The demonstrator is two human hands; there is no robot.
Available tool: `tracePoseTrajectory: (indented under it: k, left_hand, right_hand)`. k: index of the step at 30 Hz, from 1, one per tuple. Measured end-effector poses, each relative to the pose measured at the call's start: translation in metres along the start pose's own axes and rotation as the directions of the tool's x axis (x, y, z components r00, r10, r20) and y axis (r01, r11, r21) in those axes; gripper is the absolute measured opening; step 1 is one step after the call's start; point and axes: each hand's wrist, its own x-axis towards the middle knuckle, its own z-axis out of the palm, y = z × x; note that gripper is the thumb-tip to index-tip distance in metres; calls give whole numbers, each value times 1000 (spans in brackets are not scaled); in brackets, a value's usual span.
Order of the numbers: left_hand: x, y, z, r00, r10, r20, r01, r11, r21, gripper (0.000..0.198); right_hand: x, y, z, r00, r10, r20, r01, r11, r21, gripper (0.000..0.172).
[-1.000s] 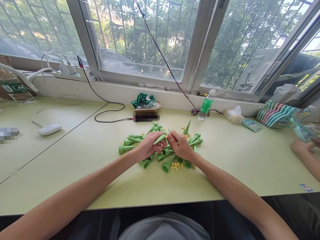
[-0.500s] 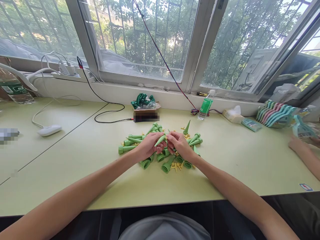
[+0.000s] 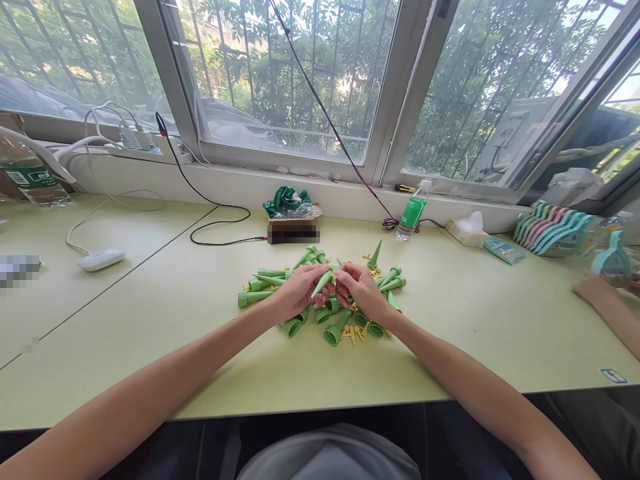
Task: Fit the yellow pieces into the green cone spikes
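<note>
A green cone-shaped watering spike (image 3: 321,285) is held in my left hand (image 3: 298,293), its pointed tip toward me and to the left. My right hand (image 3: 364,288) is closed in a pinch at the spike's other end, where a small yellow valve (image 3: 334,276) shows between the fingertips. Under and around both hands lies a loose pile of green spikes (image 3: 334,333), some with open threaded ends facing me. Small yellow valves (image 3: 353,333) are scattered among them. My fingers hide part of the held spike.
Behind the pile stands a small box (image 3: 294,223) with green wrapping. A water bottle (image 3: 412,212), tissue pack (image 3: 467,231) and colored hangers (image 3: 553,230) line the window side. At right, another person's hand (image 3: 597,293) is near a blue plastic piece (image 3: 612,257).
My hands stay nearly in place, with the spike and valve still held together. At right, the other person's blue piece has shifted and now stands more upright.
</note>
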Motion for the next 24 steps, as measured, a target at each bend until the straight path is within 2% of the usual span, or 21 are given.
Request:
tracePoseTrajectory:
  k: [24]
  left_hand:
    - [-1,0,1,1000,7,5,-7,1000,21,24]
  right_hand:
    - [-1,-5,1,999,-33,-1,33,999,-12,37]
